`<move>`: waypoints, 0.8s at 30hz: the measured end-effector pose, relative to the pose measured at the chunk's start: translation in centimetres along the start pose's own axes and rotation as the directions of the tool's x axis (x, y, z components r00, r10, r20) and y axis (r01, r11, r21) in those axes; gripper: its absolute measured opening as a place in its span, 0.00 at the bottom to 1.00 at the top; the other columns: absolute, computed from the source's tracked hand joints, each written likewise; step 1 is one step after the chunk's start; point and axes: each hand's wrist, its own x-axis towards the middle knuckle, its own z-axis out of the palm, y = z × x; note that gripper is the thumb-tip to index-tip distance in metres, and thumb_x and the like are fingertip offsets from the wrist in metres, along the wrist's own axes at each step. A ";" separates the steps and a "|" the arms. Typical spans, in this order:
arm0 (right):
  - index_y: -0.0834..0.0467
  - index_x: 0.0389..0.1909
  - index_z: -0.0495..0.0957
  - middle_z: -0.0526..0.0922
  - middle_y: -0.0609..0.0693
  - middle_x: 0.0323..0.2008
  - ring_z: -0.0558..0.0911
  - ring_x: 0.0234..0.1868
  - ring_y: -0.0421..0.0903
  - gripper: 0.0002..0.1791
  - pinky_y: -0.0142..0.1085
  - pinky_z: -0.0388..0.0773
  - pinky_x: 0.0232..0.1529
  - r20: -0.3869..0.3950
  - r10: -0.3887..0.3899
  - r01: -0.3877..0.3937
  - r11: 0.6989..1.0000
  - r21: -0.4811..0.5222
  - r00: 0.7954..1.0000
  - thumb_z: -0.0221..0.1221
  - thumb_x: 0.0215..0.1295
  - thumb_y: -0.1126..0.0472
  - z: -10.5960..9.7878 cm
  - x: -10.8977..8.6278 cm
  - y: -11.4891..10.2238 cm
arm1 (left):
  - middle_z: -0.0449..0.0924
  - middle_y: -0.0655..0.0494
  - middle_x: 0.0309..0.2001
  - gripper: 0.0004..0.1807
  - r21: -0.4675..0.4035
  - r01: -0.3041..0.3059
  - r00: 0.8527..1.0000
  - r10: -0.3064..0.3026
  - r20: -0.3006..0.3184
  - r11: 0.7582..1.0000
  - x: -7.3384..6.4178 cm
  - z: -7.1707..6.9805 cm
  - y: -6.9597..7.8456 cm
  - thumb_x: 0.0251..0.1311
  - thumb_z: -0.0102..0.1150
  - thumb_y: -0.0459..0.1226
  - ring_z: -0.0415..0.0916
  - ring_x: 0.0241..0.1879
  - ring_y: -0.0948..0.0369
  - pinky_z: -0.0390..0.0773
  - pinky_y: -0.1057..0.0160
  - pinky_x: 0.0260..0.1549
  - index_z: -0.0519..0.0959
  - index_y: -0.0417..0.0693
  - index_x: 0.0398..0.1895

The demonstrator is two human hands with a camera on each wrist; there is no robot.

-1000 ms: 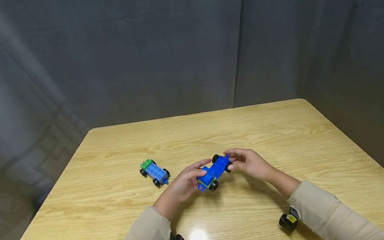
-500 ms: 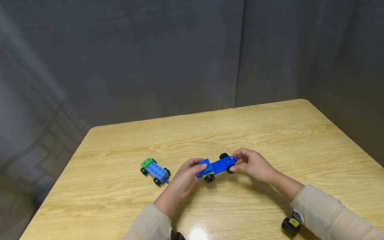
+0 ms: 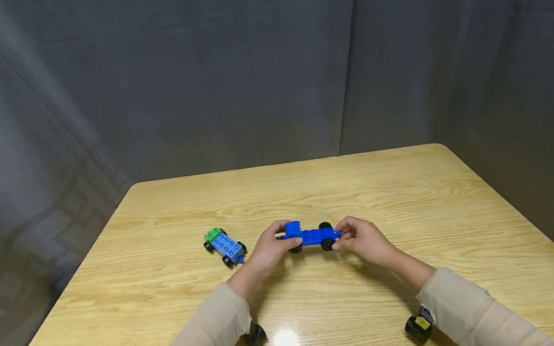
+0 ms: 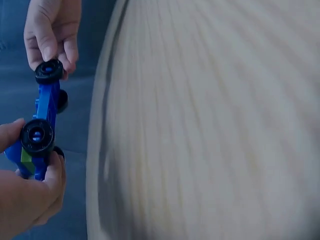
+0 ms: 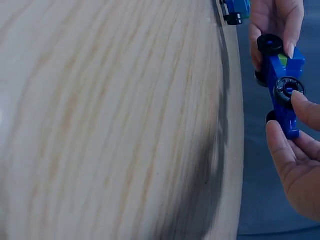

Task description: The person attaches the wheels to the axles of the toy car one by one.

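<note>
A blue toy car chassis [image 3: 314, 237] made of building bricks is held up over the table, lying sideways across the head view. Black wheels sit at both ends, and a raised blue brick [image 3: 293, 229] tops its left end. My left hand [image 3: 269, 249] grips that left end, with thumb on the near side and fingers behind. At the opposite end, my right hand [image 3: 366, 242] pinches the car by its wheel and blue hitch, thumb at the near wheel. The left wrist view shows a lime-green piece [image 4: 27, 159] beneath the raised brick.
A second toy car [image 3: 227, 247], lighter blue with a green brick [image 3: 212, 234] on its far end, stands on the wooden table [image 3: 406, 183] left of my left hand. Black wrist cameras [image 3: 255, 337] hang under both sleeves. Grey curtains [image 3: 229, 78] surround the table.
The held car has swung from a diagonal to nearly straight across, its left end moving away from me. My left hand moved forward with it; my right hand shifted slightly right. The second car stayed put.
</note>
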 end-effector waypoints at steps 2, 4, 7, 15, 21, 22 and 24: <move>0.67 0.38 0.71 0.76 0.52 0.31 0.76 0.33 0.46 0.15 0.34 0.73 0.32 0.002 0.000 0.000 1.000 -0.011 1.000 0.61 0.49 0.67 -0.1 0.0 0.0 | 0.67 0.48 0.49 0.26 0.053 -0.015 1.000 0.014 0.010 0.999 0.3 -0.1 -0.1 0.48 0.61 0.35 0.66 0.47 0.53 0.71 0.59 0.40 0.68 0.42 0.53; 0.68 0.38 0.71 0.76 0.53 0.32 0.76 0.33 0.46 0.14 0.34 0.73 0.32 0.003 -0.003 0.003 1.000 -0.021 1.000 0.60 0.49 0.68 -0.2 0.0 0.1 | 0.69 0.48 0.48 0.26 0.075 -0.018 1.000 0.016 0.027 0.997 0.6 -0.3 -0.1 0.47 0.61 0.35 0.67 0.47 0.52 0.71 0.60 0.39 0.68 0.41 0.52; 0.69 0.36 0.72 0.77 0.53 0.29 0.77 0.32 0.47 0.10 0.35 0.75 0.31 0.010 -0.006 0.006 1.000 0.005 1.000 0.57 0.52 0.71 -0.3 0.0 0.2 | 0.70 0.47 0.48 0.25 0.107 -0.018 0.998 0.012 0.054 0.994 1.1 -0.4 -0.1 0.47 0.61 0.33 0.68 0.46 0.52 0.72 0.61 0.38 0.69 0.41 0.52; 0.70 0.29 0.74 0.77 0.57 0.24 0.78 0.27 0.52 0.03 0.37 0.76 0.28 0.079 -0.006 -0.001 0.997 0.078 0.997 0.53 0.53 0.75 0.0 0.1 0.9 | 0.72 0.46 0.44 0.23 0.217 -0.056 0.994 0.034 0.107 0.975 2.0 -0.6 0.1 0.46 0.61 0.30 0.70 0.43 0.54 0.71 0.61 0.39 0.71 0.40 0.49; 0.65 0.26 0.76 0.76 0.51 0.22 0.76 0.23 0.46 0.02 0.36 0.73 0.21 0.121 0.007 -0.004 1.000 -0.024 0.993 0.58 0.50 0.72 0.3 0.1 1.4 | 0.74 0.47 0.43 0.21 0.307 -0.128 0.984 0.082 0.156 0.943 2.3 -0.7 0.0 0.44 0.62 0.29 0.70 0.42 0.55 0.70 0.60 0.41 0.72 0.41 0.46; 0.65 0.26 0.76 0.76 0.50 0.22 0.76 0.22 0.46 0.02 0.35 0.72 0.20 0.131 0.007 -0.002 0.999 -0.035 0.991 0.58 0.50 0.72 0.3 0.1 1.4 | 0.74 0.47 0.43 0.21 0.325 -0.135 0.982 0.084 0.166 0.936 2.3 -0.7 0.0 0.44 0.62 0.29 0.70 0.42 0.55 0.69 0.60 0.41 0.72 0.41 0.46; 0.64 0.25 0.76 0.76 0.49 0.21 0.74 0.20 0.45 0.02 0.34 0.70 0.17 0.147 0.002 0.006 0.999 -0.052 0.989 0.58 0.49 0.72 0.5 0.1 1.4 | 0.74 0.48 0.43 0.21 0.358 -0.146 0.979 0.084 0.183 0.922 2.3 -0.7 0.0 0.44 0.62 0.29 0.70 0.43 0.55 0.69 0.59 0.42 0.72 0.42 0.46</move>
